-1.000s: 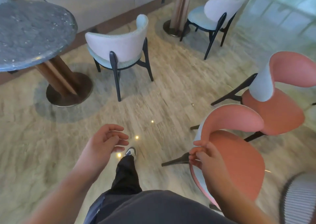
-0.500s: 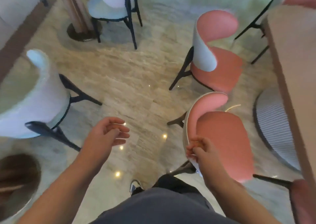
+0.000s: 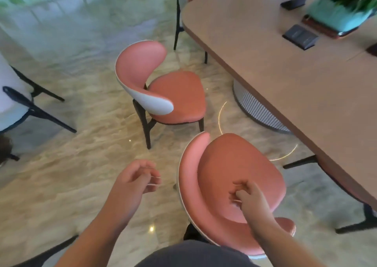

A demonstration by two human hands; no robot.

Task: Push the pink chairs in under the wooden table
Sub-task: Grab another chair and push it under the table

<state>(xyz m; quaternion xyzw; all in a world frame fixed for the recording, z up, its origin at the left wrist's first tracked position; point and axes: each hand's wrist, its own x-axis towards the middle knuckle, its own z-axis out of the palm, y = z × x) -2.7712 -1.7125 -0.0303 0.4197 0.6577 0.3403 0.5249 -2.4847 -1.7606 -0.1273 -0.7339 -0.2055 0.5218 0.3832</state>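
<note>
While the right hand (image 3: 247, 198) curls its fingers (image 3: 236, 195) over the seat of the nearest pink curved-back upholstered chair (image 3: 234, 187), just beside the long wooden worktop (image 3: 285, 67), the left hand (image 3: 136, 180) hangs loosely curled, holding nothing. Better to grip the backrest with both hands and slide squarely, steering the legs past the ribbed pedestal base (image 3: 257, 109).

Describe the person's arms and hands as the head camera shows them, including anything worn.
Both forearms are bare, with no sleeve in view. The left hand and the right hand wear no gloves, and no ring, watch or bracelet shows, though the frame is somewhat blurred. The only clothing visible is dark grey fabric at the bottom edge of the view, below the arms.
</note>
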